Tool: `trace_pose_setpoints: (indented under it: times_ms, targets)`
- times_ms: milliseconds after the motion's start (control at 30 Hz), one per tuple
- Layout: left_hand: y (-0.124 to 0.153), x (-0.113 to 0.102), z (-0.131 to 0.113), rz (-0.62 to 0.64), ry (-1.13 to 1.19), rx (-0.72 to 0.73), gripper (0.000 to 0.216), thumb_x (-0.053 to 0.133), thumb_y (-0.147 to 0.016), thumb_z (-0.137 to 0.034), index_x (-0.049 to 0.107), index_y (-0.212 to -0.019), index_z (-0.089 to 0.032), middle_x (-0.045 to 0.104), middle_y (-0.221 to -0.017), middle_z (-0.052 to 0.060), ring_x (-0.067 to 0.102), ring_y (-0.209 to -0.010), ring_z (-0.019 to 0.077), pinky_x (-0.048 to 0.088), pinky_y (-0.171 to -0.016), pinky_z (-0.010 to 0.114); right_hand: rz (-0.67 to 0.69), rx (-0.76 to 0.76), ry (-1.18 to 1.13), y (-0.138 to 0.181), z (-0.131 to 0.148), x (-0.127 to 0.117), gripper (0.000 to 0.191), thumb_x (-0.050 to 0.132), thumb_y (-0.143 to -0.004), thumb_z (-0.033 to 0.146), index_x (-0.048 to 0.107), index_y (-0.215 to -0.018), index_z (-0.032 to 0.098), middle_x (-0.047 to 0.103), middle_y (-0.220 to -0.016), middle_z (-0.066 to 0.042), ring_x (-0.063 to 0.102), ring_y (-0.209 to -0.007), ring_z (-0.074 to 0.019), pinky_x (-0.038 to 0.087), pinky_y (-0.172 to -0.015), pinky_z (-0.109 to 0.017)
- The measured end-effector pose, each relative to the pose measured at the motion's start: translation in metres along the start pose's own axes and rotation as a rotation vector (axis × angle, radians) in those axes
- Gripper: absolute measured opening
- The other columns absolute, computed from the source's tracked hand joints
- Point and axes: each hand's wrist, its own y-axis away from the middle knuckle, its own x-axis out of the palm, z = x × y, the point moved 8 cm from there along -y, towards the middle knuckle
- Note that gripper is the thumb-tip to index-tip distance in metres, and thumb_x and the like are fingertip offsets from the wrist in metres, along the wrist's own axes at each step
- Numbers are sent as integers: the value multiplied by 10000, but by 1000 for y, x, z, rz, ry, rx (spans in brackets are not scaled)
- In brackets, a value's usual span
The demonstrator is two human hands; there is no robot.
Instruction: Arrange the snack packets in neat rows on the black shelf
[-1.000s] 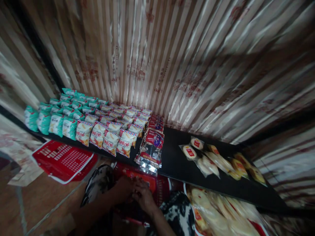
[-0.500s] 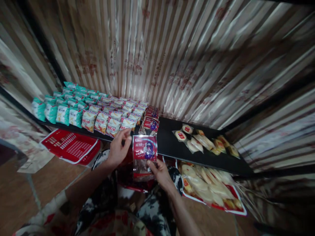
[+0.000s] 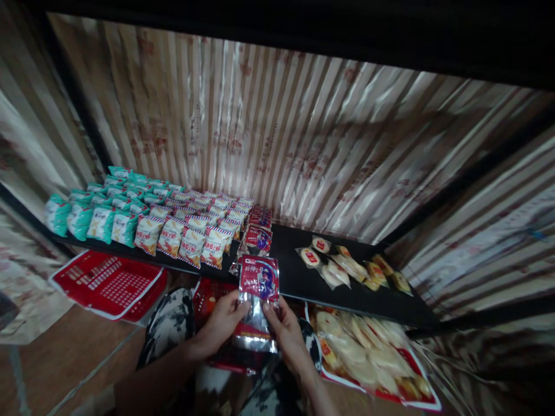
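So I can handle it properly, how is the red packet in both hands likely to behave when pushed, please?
The red packet looks flat and thin, so probably light and apt to bend; its glossy surface suggests it may slide.

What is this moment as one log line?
left hand: grips red packet, left side | right hand: grips its right side | nearby: black shelf

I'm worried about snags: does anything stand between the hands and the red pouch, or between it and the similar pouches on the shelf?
Nothing visible does. The left hand and right hand hold the red pouch, whose top overlaps the similar pouches in this view.
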Motion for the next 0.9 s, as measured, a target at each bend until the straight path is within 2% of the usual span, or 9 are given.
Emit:
trace_pose_setpoints:
  times_ms: [67,233,333,400,533,600,700,767,900]
  targets:
    - [-3,3,-3,-2,-1,-9,353,596,-726,-428,592,-916,-131,686,-826,45,639,-793,191,504,-721,300,-28,-1,-18,-1,-2,-7,562,659,-698,486,502,-1168,221,668,-1033,-70,645,-857,-208,512,-725,-324]
    - [-17,15,-15,13,26,-6,338,591,-730,-412,585,-919,-132,689,-846,51,643,-815,197,503,-732,298,-206,-30,62,-8,-12,-38,773,687,-666,468,361,-1321,218,577,-1226,-106,563,-1096,-252,476,-892,-375]
    - [-36,20,-19,5,40,18,365,576,-732,-404,555,-983,-139,677,-935,69,637,-870,195,501,-784,300,-256,-37,64,-20,-5,-46,854,695,-644,490,307,-1358,224,588,-1211,-104,598,-1041,-260,507,-851,-383]
    - [-52,20,-22,-23,5,43,432,545,-750,-373,494,-1114,-145,640,-1057,94,629,-903,184,500,-810,299,-277,-66,65,-33,10,-48,877,699,-634,496,298,-1366,225,619,-1164,-94,628,-974,-252,528,-804,-372]
    - [-76,10,-39,-182,-311,172,613,487,-767,-260,293,-1337,-147,453,-1312,155,570,-1038,198,493,-865,322,-313,-106,66,-69,42,-52,905,707,-621,480,284,-1375,214,656,-1083,-83,648,-895,-241,545,-736,-350]
    - [-84,11,-54,-207,-512,289,606,481,-763,-220,315,-1342,-157,349,-1394,147,464,-1188,228,431,-971,358,-335,-131,66,-92,55,-55,900,706,-626,454,274,-1378,214,660,-1066,-80,653,-861,-232,546,-714,-342]
    - [-95,21,-69,-161,-730,427,508,478,-772,-199,431,-1277,-178,258,-1452,114,309,-1309,257,332,-1064,417,-346,-170,86,-128,68,-59,867,688,-645,416,270,-1377,214,663,-1042,-69,651,-835,-213,542,-700,-329]
    - [-105,26,-75,-134,-820,490,470,470,-783,-184,462,-1252,-193,263,-1456,98,274,-1328,258,310,-1076,448,-328,-170,123,-153,72,-60,829,667,-660,397,284,-1369,202,676,-995,-60,653,-815,-209,538,-699,-331]
    - [-134,30,-82,-98,-932,568,459,455,-782,-130,480,-1234,-206,370,-1401,89,263,-1329,255,286,-1081,498,-336,-178,259,-198,82,-63,751,635,-678,355,338,-1345,184,685,-966,-54,654,-811,-207,526,-720,-332]
